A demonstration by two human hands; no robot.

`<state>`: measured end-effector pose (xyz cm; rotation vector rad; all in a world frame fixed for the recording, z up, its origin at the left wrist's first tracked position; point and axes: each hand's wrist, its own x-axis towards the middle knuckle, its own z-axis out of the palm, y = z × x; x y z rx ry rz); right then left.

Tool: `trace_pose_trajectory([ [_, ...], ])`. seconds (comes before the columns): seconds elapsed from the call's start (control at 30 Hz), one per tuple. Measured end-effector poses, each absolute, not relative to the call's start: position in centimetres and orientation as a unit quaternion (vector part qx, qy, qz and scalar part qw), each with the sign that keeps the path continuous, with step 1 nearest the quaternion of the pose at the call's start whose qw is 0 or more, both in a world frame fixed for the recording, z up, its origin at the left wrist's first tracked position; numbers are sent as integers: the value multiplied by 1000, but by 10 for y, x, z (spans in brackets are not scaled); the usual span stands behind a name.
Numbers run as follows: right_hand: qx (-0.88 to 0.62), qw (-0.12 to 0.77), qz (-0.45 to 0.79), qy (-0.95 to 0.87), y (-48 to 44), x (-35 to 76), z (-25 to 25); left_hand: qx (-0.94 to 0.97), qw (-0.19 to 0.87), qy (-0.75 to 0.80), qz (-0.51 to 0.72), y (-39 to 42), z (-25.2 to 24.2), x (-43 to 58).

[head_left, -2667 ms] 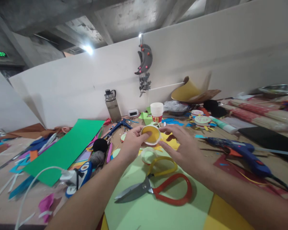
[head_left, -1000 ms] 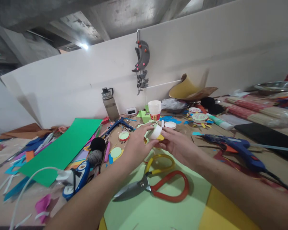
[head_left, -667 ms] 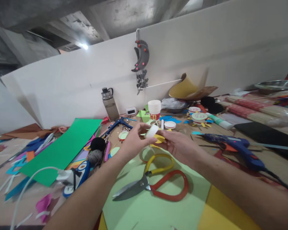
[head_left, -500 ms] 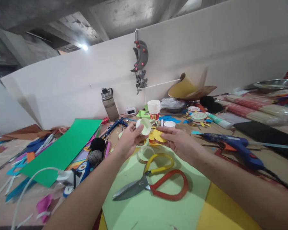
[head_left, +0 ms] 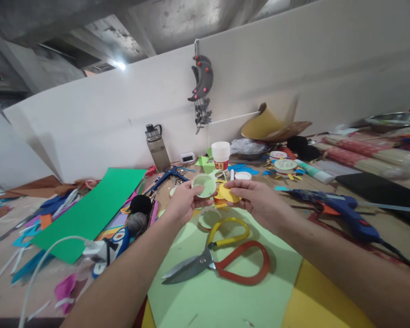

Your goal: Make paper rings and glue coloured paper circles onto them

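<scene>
My left hand (head_left: 185, 200) is closed on a small round pale green cup piece (head_left: 205, 186), its thumb over the near rim and the open side facing me. Between the fingers of my right hand (head_left: 251, 196) is a yellow paper disc (head_left: 229, 193), just right of the cup piece. Below both hands, a pale ring (head_left: 209, 218) lies on a light green sheet (head_left: 225, 303). Large scissors (head_left: 207, 259) with one yellow and one red handle rest on that sheet, blades pointing left.
Stacked paper cups (head_left: 220, 156) and a bottle (head_left: 157, 148) stand at the back. A green sheet (head_left: 89, 209) and yarn balls lie left. A blue glue gun (head_left: 348, 214) and decorated round pieces (head_left: 285, 166) are right.
My left hand has turned the cup piece, so its inside faces me more. The yellow disc in my right hand shows more of its flat face.
</scene>
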<state>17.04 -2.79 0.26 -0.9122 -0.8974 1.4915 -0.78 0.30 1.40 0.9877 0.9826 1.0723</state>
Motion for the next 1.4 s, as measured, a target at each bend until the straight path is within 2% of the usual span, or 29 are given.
trace_pose_trajectory([
  [0.2, -367, 556, 640, -383, -28, 170, 3, 414, 629, 416, 509, 4, 14, -10],
  [0.33, -395, 557, 603, -412, -25, 169, 0, 380, 657, 379, 530, 4, 15, -11],
  [0.47, -401, 575, 577, -419, -23, 171, -2, 354, 703, 347, 510, 6, 15, -10],
  [0.67, -443, 569, 540, -433, -20, 177, -1, 368, 708, 352, 489, 8, 14, -10],
  [0.77, -503, 530, 481, -485, -16, 181, -3, 363, 705, 352, 498, 10, 15, -12],
  [0.97, -574, 395, 380, -608, -7, 188, -12, 350, 690, 383, 505, 14, 15, -18],
  [1.2, -594, 352, 311, -653, 0, 193, -15, 365, 665, 400, 514, 17, 16, -24],
  [1.4, -620, 243, 245, -705, 2, 200, -11, 351, 669, 402, 517, 18, 16, -25],
])
